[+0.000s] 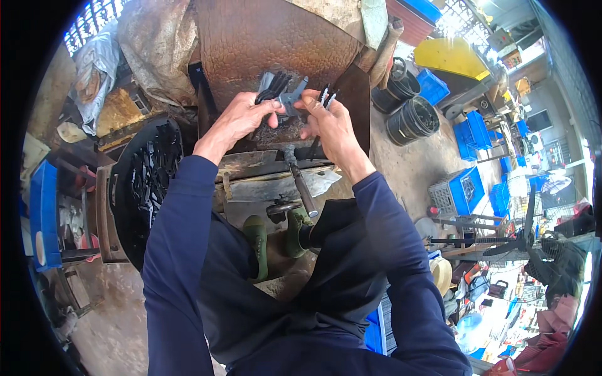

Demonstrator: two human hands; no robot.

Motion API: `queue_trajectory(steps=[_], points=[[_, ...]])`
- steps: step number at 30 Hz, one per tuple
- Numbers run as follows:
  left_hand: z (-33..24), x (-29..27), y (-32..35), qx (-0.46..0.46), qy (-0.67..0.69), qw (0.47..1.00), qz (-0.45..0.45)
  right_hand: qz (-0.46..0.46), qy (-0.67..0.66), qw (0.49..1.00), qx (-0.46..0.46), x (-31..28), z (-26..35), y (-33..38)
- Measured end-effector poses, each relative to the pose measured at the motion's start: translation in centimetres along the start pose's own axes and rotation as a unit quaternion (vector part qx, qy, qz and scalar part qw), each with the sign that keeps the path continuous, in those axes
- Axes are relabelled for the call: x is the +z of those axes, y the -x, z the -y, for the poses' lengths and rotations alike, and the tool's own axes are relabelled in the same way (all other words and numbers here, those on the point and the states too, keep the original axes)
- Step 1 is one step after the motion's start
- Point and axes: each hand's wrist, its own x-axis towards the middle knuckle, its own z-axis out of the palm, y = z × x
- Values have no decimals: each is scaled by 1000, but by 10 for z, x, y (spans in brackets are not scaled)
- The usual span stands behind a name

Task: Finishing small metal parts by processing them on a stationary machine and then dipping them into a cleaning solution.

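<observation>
My left hand (241, 120) is closed around a bundle of narrow black pieces (273, 86), which stick out past the fingers. Opposite it, my right hand (332, 125) pinches a grey flat piece (293, 97) between thumb and fingers, and that piece meets the left fingertips. More slim dark pieces (326, 95) show between the right fingers. Their exact kind is too small to tell. Both hands are over a worn brown metal work stand (276, 47), above a metal bar with a round handle (301, 182) pointing toward my legs.
A black tub (117, 203) full of similar dark strips (150, 169) stands by my left arm. Two black buckets (411, 119) are on the floor at the right. Farther right are blue crates (470, 188) and a fan (530, 241). A sack (157, 44) hangs at the back left.
</observation>
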Motion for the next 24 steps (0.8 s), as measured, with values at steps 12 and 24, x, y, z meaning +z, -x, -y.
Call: queue_trajectory(steps=[12, 24], points=[[11, -7, 7, -72, 121, 990, -7, -7, 21, 1000, -20, 9, -1, 13], [50, -21, -12, -123, -104, 987, -1, -18, 17, 1000, -10, -11, 0, 20]])
